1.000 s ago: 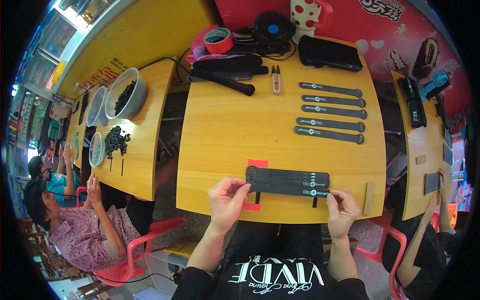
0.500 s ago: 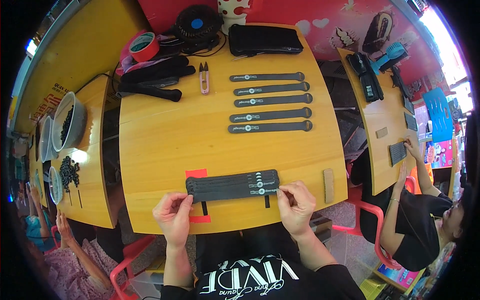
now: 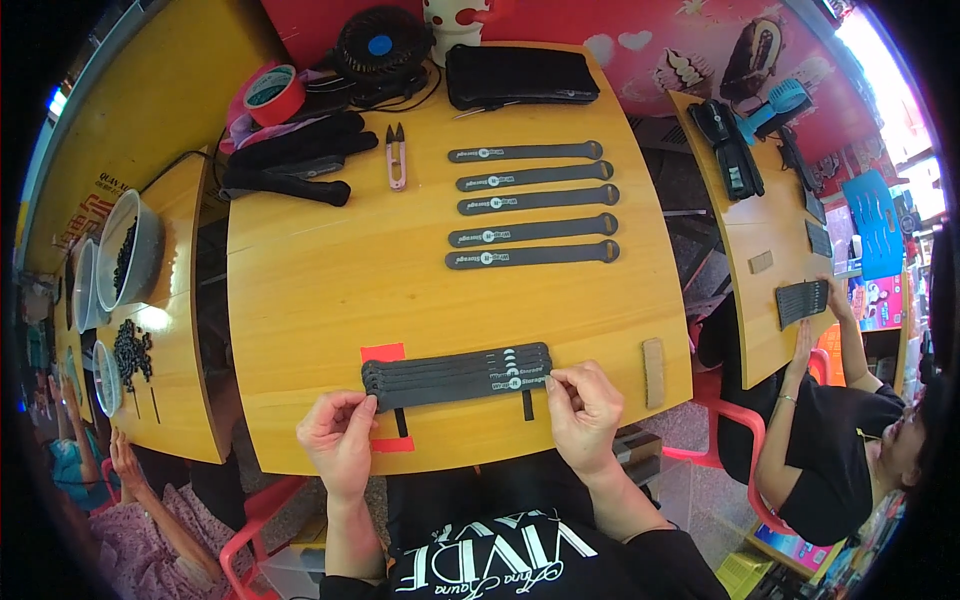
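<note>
Wooden table (image 3: 320, 290), yellow, stood at centre and bore most items.

Near edge: left grip (image 3: 337, 435), thumb and forefinger pinched on the lower left corner of a stack (image 3: 450, 380). Right grip (image 3: 587, 408), pinched likewise on the stack's lower right end. Stack: dark grey straps overlapped in stepped rows, white print toward the right; it lay stretched between both grips at the near edge. Red patches (image 3: 393, 444), two, showed by its left end, one beyond it and one nearer. Black strips (image 3: 402, 422), two, showed below its front edge. Block (image 3: 653, 373), tan, lay right of the right grip, apart from it.

Mid-table: loose straps (image 3: 550, 199), five, dark grey, lay in a column, each with a slotted round end at right.

Far end: snips (image 3: 397, 184), pink-handled, lay left of the straps, points away. Dark bundle (image 3: 290, 150), red tape roll (image 3: 290, 104), black pouch (image 3: 525, 77), fan (image 3: 370, 45) and spotted jug (image 3: 452, 38) stood or lay behind.

Sides: left table (image 3: 185, 370) held tubs (image 3: 150, 250) and black pieces (image 3: 130, 355); right table (image 3: 765, 340) held a second stack (image 3: 800, 302) before a co-worker (image 3: 825, 490).

Background: yellow wall (image 3: 190, 100), left; red wall (image 3: 560, 20), right.
</note>
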`<control>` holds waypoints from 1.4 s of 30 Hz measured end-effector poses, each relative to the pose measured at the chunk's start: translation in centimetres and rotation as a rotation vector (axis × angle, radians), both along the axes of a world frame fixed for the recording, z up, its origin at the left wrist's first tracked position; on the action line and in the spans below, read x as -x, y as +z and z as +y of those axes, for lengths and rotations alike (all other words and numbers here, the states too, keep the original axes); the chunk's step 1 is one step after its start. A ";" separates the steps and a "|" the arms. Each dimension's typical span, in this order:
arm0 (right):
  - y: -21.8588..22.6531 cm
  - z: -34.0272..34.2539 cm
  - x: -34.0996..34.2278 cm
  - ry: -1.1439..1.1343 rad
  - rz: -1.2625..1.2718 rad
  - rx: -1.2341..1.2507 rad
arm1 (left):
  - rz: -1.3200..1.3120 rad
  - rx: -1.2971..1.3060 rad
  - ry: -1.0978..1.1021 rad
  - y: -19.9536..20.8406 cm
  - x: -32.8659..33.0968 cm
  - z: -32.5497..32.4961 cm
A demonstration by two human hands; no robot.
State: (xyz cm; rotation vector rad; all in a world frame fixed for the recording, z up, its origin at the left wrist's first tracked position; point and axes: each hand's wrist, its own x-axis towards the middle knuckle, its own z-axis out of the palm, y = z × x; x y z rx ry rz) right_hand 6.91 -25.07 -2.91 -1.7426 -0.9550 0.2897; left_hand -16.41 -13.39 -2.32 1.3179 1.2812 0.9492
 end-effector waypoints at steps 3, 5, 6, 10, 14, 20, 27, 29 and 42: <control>-0.1 0.0 -0.1 0.008 -0.012 0.005 | 0.009 -0.010 -0.003 -0.1 0.0 0.1; -0.1 0.0 -0.1 0.009 -0.022 0.008 | 0.002 -0.008 0.007 -0.1 0.0 0.1; -0.1 0.1 -0.1 0.006 -0.022 0.012 | 0.002 -0.007 0.007 -0.2 0.1 0.0; -0.2 0.1 0.0 0.008 -0.022 0.018 | 0.005 -0.011 0.008 -0.2 0.1 0.0; -0.3 0.1 -0.1 0.006 -0.036 0.018 | 0.002 -0.006 0.012 -0.3 0.0 -0.1; -0.1 0.1 -0.1 0.000 -0.044 0.037 | 0.003 -0.006 0.011 -0.2 0.0 0.0; -0.2 0.2 -0.1 -0.003 -0.066 0.036 | 0.018 -0.012 0.006 -0.1 0.0 0.0; -0.3 0.2 -0.1 -0.006 -0.068 0.041 | 0.016 0.000 0.016 0.0 -0.1 0.0; -0.2 0.2 0.0 -0.005 -0.074 0.058 | 0.021 -0.008 0.013 -0.1 0.0 0.0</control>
